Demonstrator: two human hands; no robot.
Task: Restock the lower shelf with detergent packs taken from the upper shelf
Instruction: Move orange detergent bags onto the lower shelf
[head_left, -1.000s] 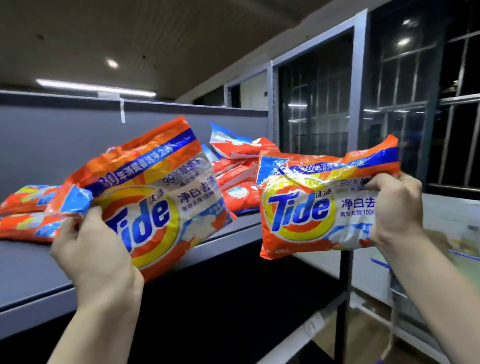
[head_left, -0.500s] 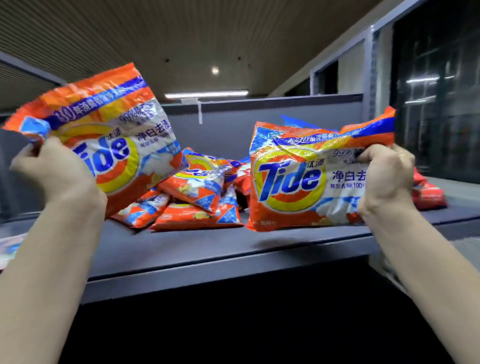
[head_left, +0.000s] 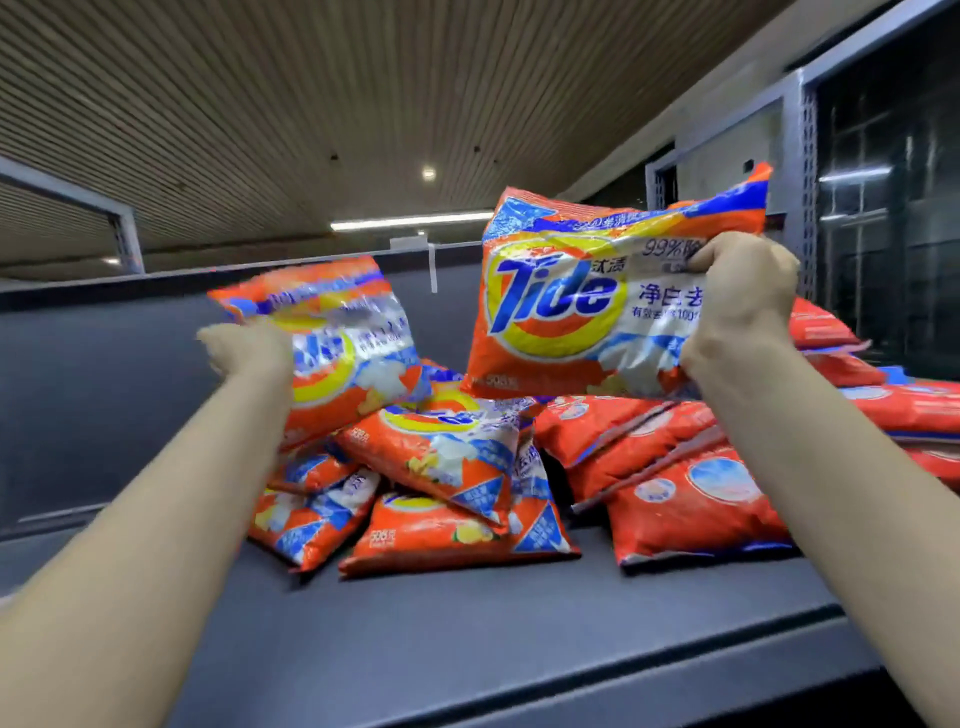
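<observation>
My left hand (head_left: 249, 351) grips the left edge of an orange Tide detergent pack (head_left: 345, 348), held upright and blurred, just above the left side of a pile of packs (head_left: 441, 467). My right hand (head_left: 737, 306) grips the right side of a second Tide pack (head_left: 566, 317), held upright over the middle of the pile. The pile lies on a dark grey shelf (head_left: 467, 634). Several packs at the right (head_left: 685, 493) lie with their backs up.
A grey back panel (head_left: 104, 374) closes the shelf behind the pile. A perforated metal upright (head_left: 802, 171) stands at the right, with dark windows beyond it. The shelf's front edge (head_left: 597, 691) runs across the bottom. A ribbed ceiling with lights is overhead.
The view has swung left and closer to the pile. My left hand has carried its pack rightwards and down to the pile's left side. My right hand keeps its pack raised.
</observation>
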